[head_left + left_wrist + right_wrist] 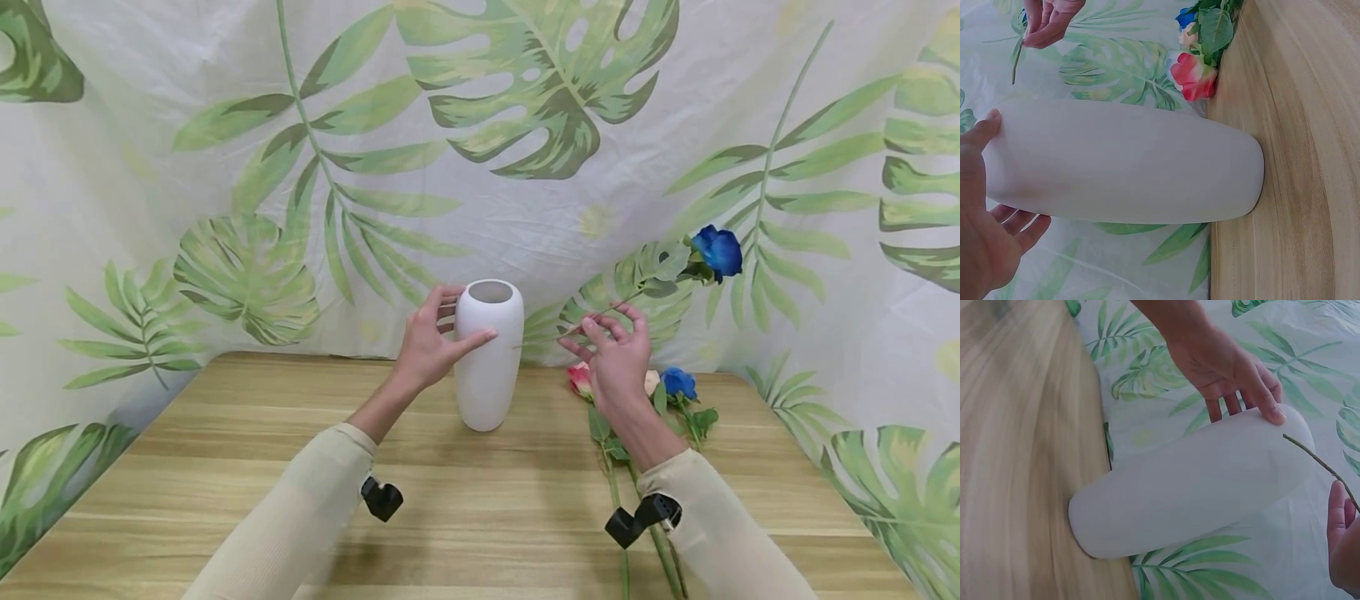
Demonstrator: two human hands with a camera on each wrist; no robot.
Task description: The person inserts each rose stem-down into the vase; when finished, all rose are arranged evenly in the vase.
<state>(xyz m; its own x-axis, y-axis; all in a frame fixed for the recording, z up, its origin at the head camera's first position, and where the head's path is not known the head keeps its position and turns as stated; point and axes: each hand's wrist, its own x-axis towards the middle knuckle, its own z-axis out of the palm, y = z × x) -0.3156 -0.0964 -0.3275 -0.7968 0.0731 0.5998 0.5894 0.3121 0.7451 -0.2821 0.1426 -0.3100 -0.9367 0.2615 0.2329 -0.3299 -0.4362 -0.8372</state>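
A tall white vase [489, 375] stands upright on the wooden table. My left hand [435, 337] holds it just below the rim, thumb across the front and fingers around the far left side. To the right of the vase, my right hand [621, 358] pinches the thin stem of a blue rose [717, 252]. The bloom leans up and to the right, while the bare stem end [1297, 445] points left toward the upper part of the vase. In the right wrist view this stem end overlaps the vase near its mouth.
Beneath and beside my right forearm lie more roses on the table: a pink one [579, 379], a cream one [651, 382] and another blue one [678, 383], their stems running toward the front edge. A leaf-patterned cloth [525, 225] hangs behind the table [420, 500].
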